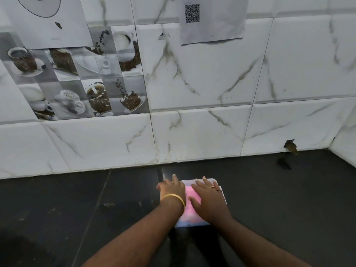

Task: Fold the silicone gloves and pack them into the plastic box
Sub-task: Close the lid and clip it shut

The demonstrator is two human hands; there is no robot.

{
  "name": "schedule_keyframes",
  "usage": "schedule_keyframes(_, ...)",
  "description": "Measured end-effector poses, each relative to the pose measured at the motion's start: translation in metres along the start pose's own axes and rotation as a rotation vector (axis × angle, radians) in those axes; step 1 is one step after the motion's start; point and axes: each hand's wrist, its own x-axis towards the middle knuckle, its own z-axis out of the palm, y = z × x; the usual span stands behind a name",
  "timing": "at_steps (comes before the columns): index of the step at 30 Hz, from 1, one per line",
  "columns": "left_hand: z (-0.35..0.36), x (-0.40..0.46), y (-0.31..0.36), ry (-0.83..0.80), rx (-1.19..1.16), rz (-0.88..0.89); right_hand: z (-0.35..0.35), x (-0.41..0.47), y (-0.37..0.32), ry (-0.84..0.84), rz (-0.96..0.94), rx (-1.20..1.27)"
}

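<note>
A translucent plastic box (192, 222) lies on the black counter near its middle. Pink silicone gloves (190, 194) show through its top, with a bluish layer near the front edge. Both hands rest flat on the box. My left hand (172, 189), with a gold bangle at the wrist, covers the box's left side, fingers spread toward the wall. My right hand (209, 199), wearing rings, presses on the right side, fingers extended. Whether a lid is on the box I cannot tell for sure.
The black stone counter (77, 209) runs to a white marble-tiled wall (192, 132) just behind the box. A hole in the tiles with a brown clump (291, 147) sits at the right. A side wall (344, 143) closes the far right corner.
</note>
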Motion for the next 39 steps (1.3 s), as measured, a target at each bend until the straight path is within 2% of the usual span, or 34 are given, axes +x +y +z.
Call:
schedule_keyframes(3, -0.024, 0.013, 0.009, -0.207, -0.209, 0.236, -0.012, -0.011, 0.021, 0.254, 0.176, 0.215)
schedule_keyframes(5, -0.032, 0.021, 0.007, -0.324, -0.246, 0.252, -0.018, -0.012, 0.026, 0.321, 0.437, 0.439)
schedule_keyframes(7, -0.033, 0.026, 0.008, -0.348, -0.246, 0.236, -0.020, -0.011, 0.033, 0.227, 0.694, 0.590)
schedule_keyframes(9, -0.038, 0.029, 0.016, -0.339, -0.240, 0.228, -0.019, -0.016, 0.048, 0.007, 0.816, 0.643)
schedule_keyframes(11, -0.042, 0.031, 0.019, -0.336, -0.221, 0.218, -0.014, -0.023, 0.055, -0.205, 0.857, 0.817)
schedule_keyframes(13, -0.045, 0.030, 0.021, -0.350, -0.207, 0.187, -0.008, -0.029, 0.056, -0.341, 0.904, 1.047)
schedule_keyframes(17, -0.048, 0.025, 0.024, -0.371, -0.205, 0.143, -0.001, -0.032, 0.060, -0.380, 0.902, 1.238)
schedule_keyframes(20, -0.049, 0.024, 0.024, -0.378, -0.207, 0.127, 0.000, -0.029, 0.063, -0.322, 0.902, 1.203)
schedule_keyframes(26, -0.055, 0.022, 0.028, -0.394, -0.170, 0.101, -0.002, -0.027, 0.062, -0.092, 0.844, 1.033)
schedule_keyframes(32, -0.056, 0.024, 0.032, -0.416, -0.159, 0.084, 0.002, -0.026, 0.063, -0.030, 0.783, 0.869)
schedule_keyframes(35, -0.058, 0.024, 0.033, -0.441, -0.148, 0.082, 0.001, -0.027, 0.062, -0.001, 0.685, 0.718)
schedule_keyframes(39, -0.055, 0.026, 0.033, -0.439, -0.182, 0.086, 0.003, -0.030, 0.055, -0.051, 0.596, 0.455)
